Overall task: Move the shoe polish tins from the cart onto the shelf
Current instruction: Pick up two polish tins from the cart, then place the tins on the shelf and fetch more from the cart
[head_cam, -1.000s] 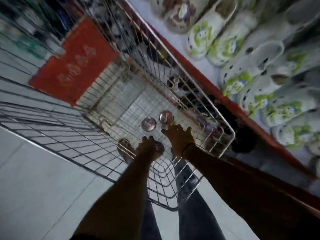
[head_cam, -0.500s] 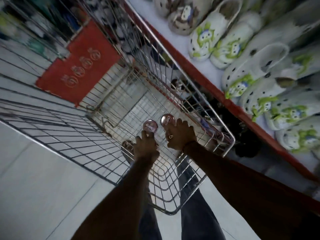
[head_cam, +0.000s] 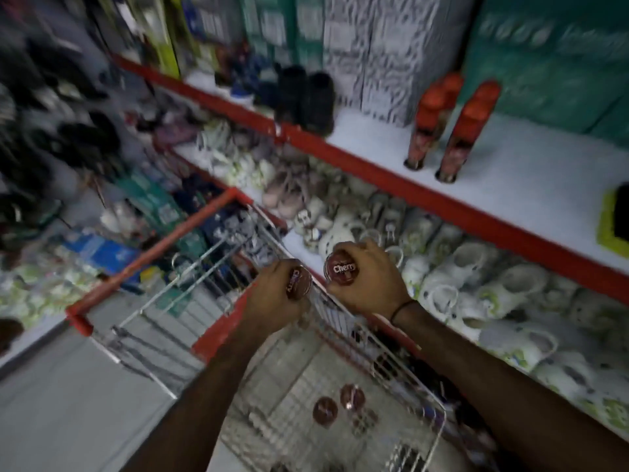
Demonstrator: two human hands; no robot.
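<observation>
While both arms reach out over the wire cart [head_cam: 401, 376], each hand carries one round tin above its far end: the left hand [head_cam: 272, 298] has its fingers curled tight around a tin [head_cam: 299, 284], and the right hand [head_cam: 367, 281] is clamped the same way on a second tin [head_cam: 342, 269]. The two held tins sit just beside each other, apart by a small gap. Being flat discs, they have no long axis; the right one turns its lid toward the camera with the word "Cherry" reading level, while the left one is tipped on edge, its lid facing right and its lettering running up and down. Down on the cart floor, nearer the person, two more tins [head_cam: 325, 411] [head_cam: 352, 396] lie flat, lids up, close together. Right of the cart runs a low shelf packed with pale clogs [head_cam: 476, 287], directly behind the right hand. Above it, past a red edge strip [head_cam: 391, 178], the upper shelf [head_cam: 531, 172] has open white surface, with two red-capped spray cans [head_cam: 456, 131] standing upright on it, dark shoes [head_cam: 306, 100] farther left and a green-yellow item [head_cam: 612, 223] at the right border. Between the hands and that upper shelf stand only the clogs and the red strip. Motion blur smears the goods left of the cart.
</observation>
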